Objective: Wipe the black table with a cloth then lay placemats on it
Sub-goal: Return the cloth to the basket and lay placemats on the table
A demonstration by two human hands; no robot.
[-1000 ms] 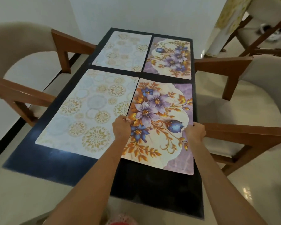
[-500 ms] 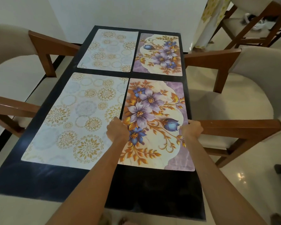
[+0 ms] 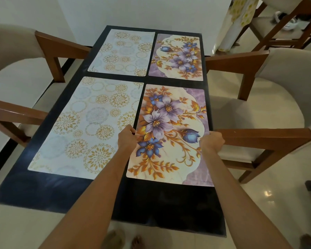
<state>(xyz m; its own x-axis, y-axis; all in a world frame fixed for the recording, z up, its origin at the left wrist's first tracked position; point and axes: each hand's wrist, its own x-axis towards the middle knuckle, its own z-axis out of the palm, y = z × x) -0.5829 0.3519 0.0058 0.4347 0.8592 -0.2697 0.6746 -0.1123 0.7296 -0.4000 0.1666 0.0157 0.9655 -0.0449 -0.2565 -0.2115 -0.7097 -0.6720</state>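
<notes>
- While my left hand (image 3: 127, 139) pinches the left long edge of the flowered mat (image 3: 171, 135) and my right hand (image 3: 212, 142) curls round its right long edge, both grips sit at about the same height, a little below the middle of the frame.
- That mat lies flat on the black table (image 3: 151, 203), lower right of the four, its left edge just beside the pale mat with gold circles (image 3: 90, 126) and its right edge running along the table's right rim.
- To my judgement it is thin, light and bendy, so holding both long edges at once keeps it from buckling; its smooth face would probably slide easily on the tabletop, which suits small nudges.
- If I took it by one corner alone I expect it would droop or twist.
- Further up the frame sit the other two mats, another circle mat (image 3: 124, 51) at upper left and another flowered one (image 3: 178, 58) to its right, with a dark gap between the rows.
- Bare tabletop shows below the near mats.
- Wooden chairs (image 3: 269, 141) with pale seats stand along both sides.
- No cloth is visible, so wiping looks done; I judge this to be the last squaring-up.
</notes>
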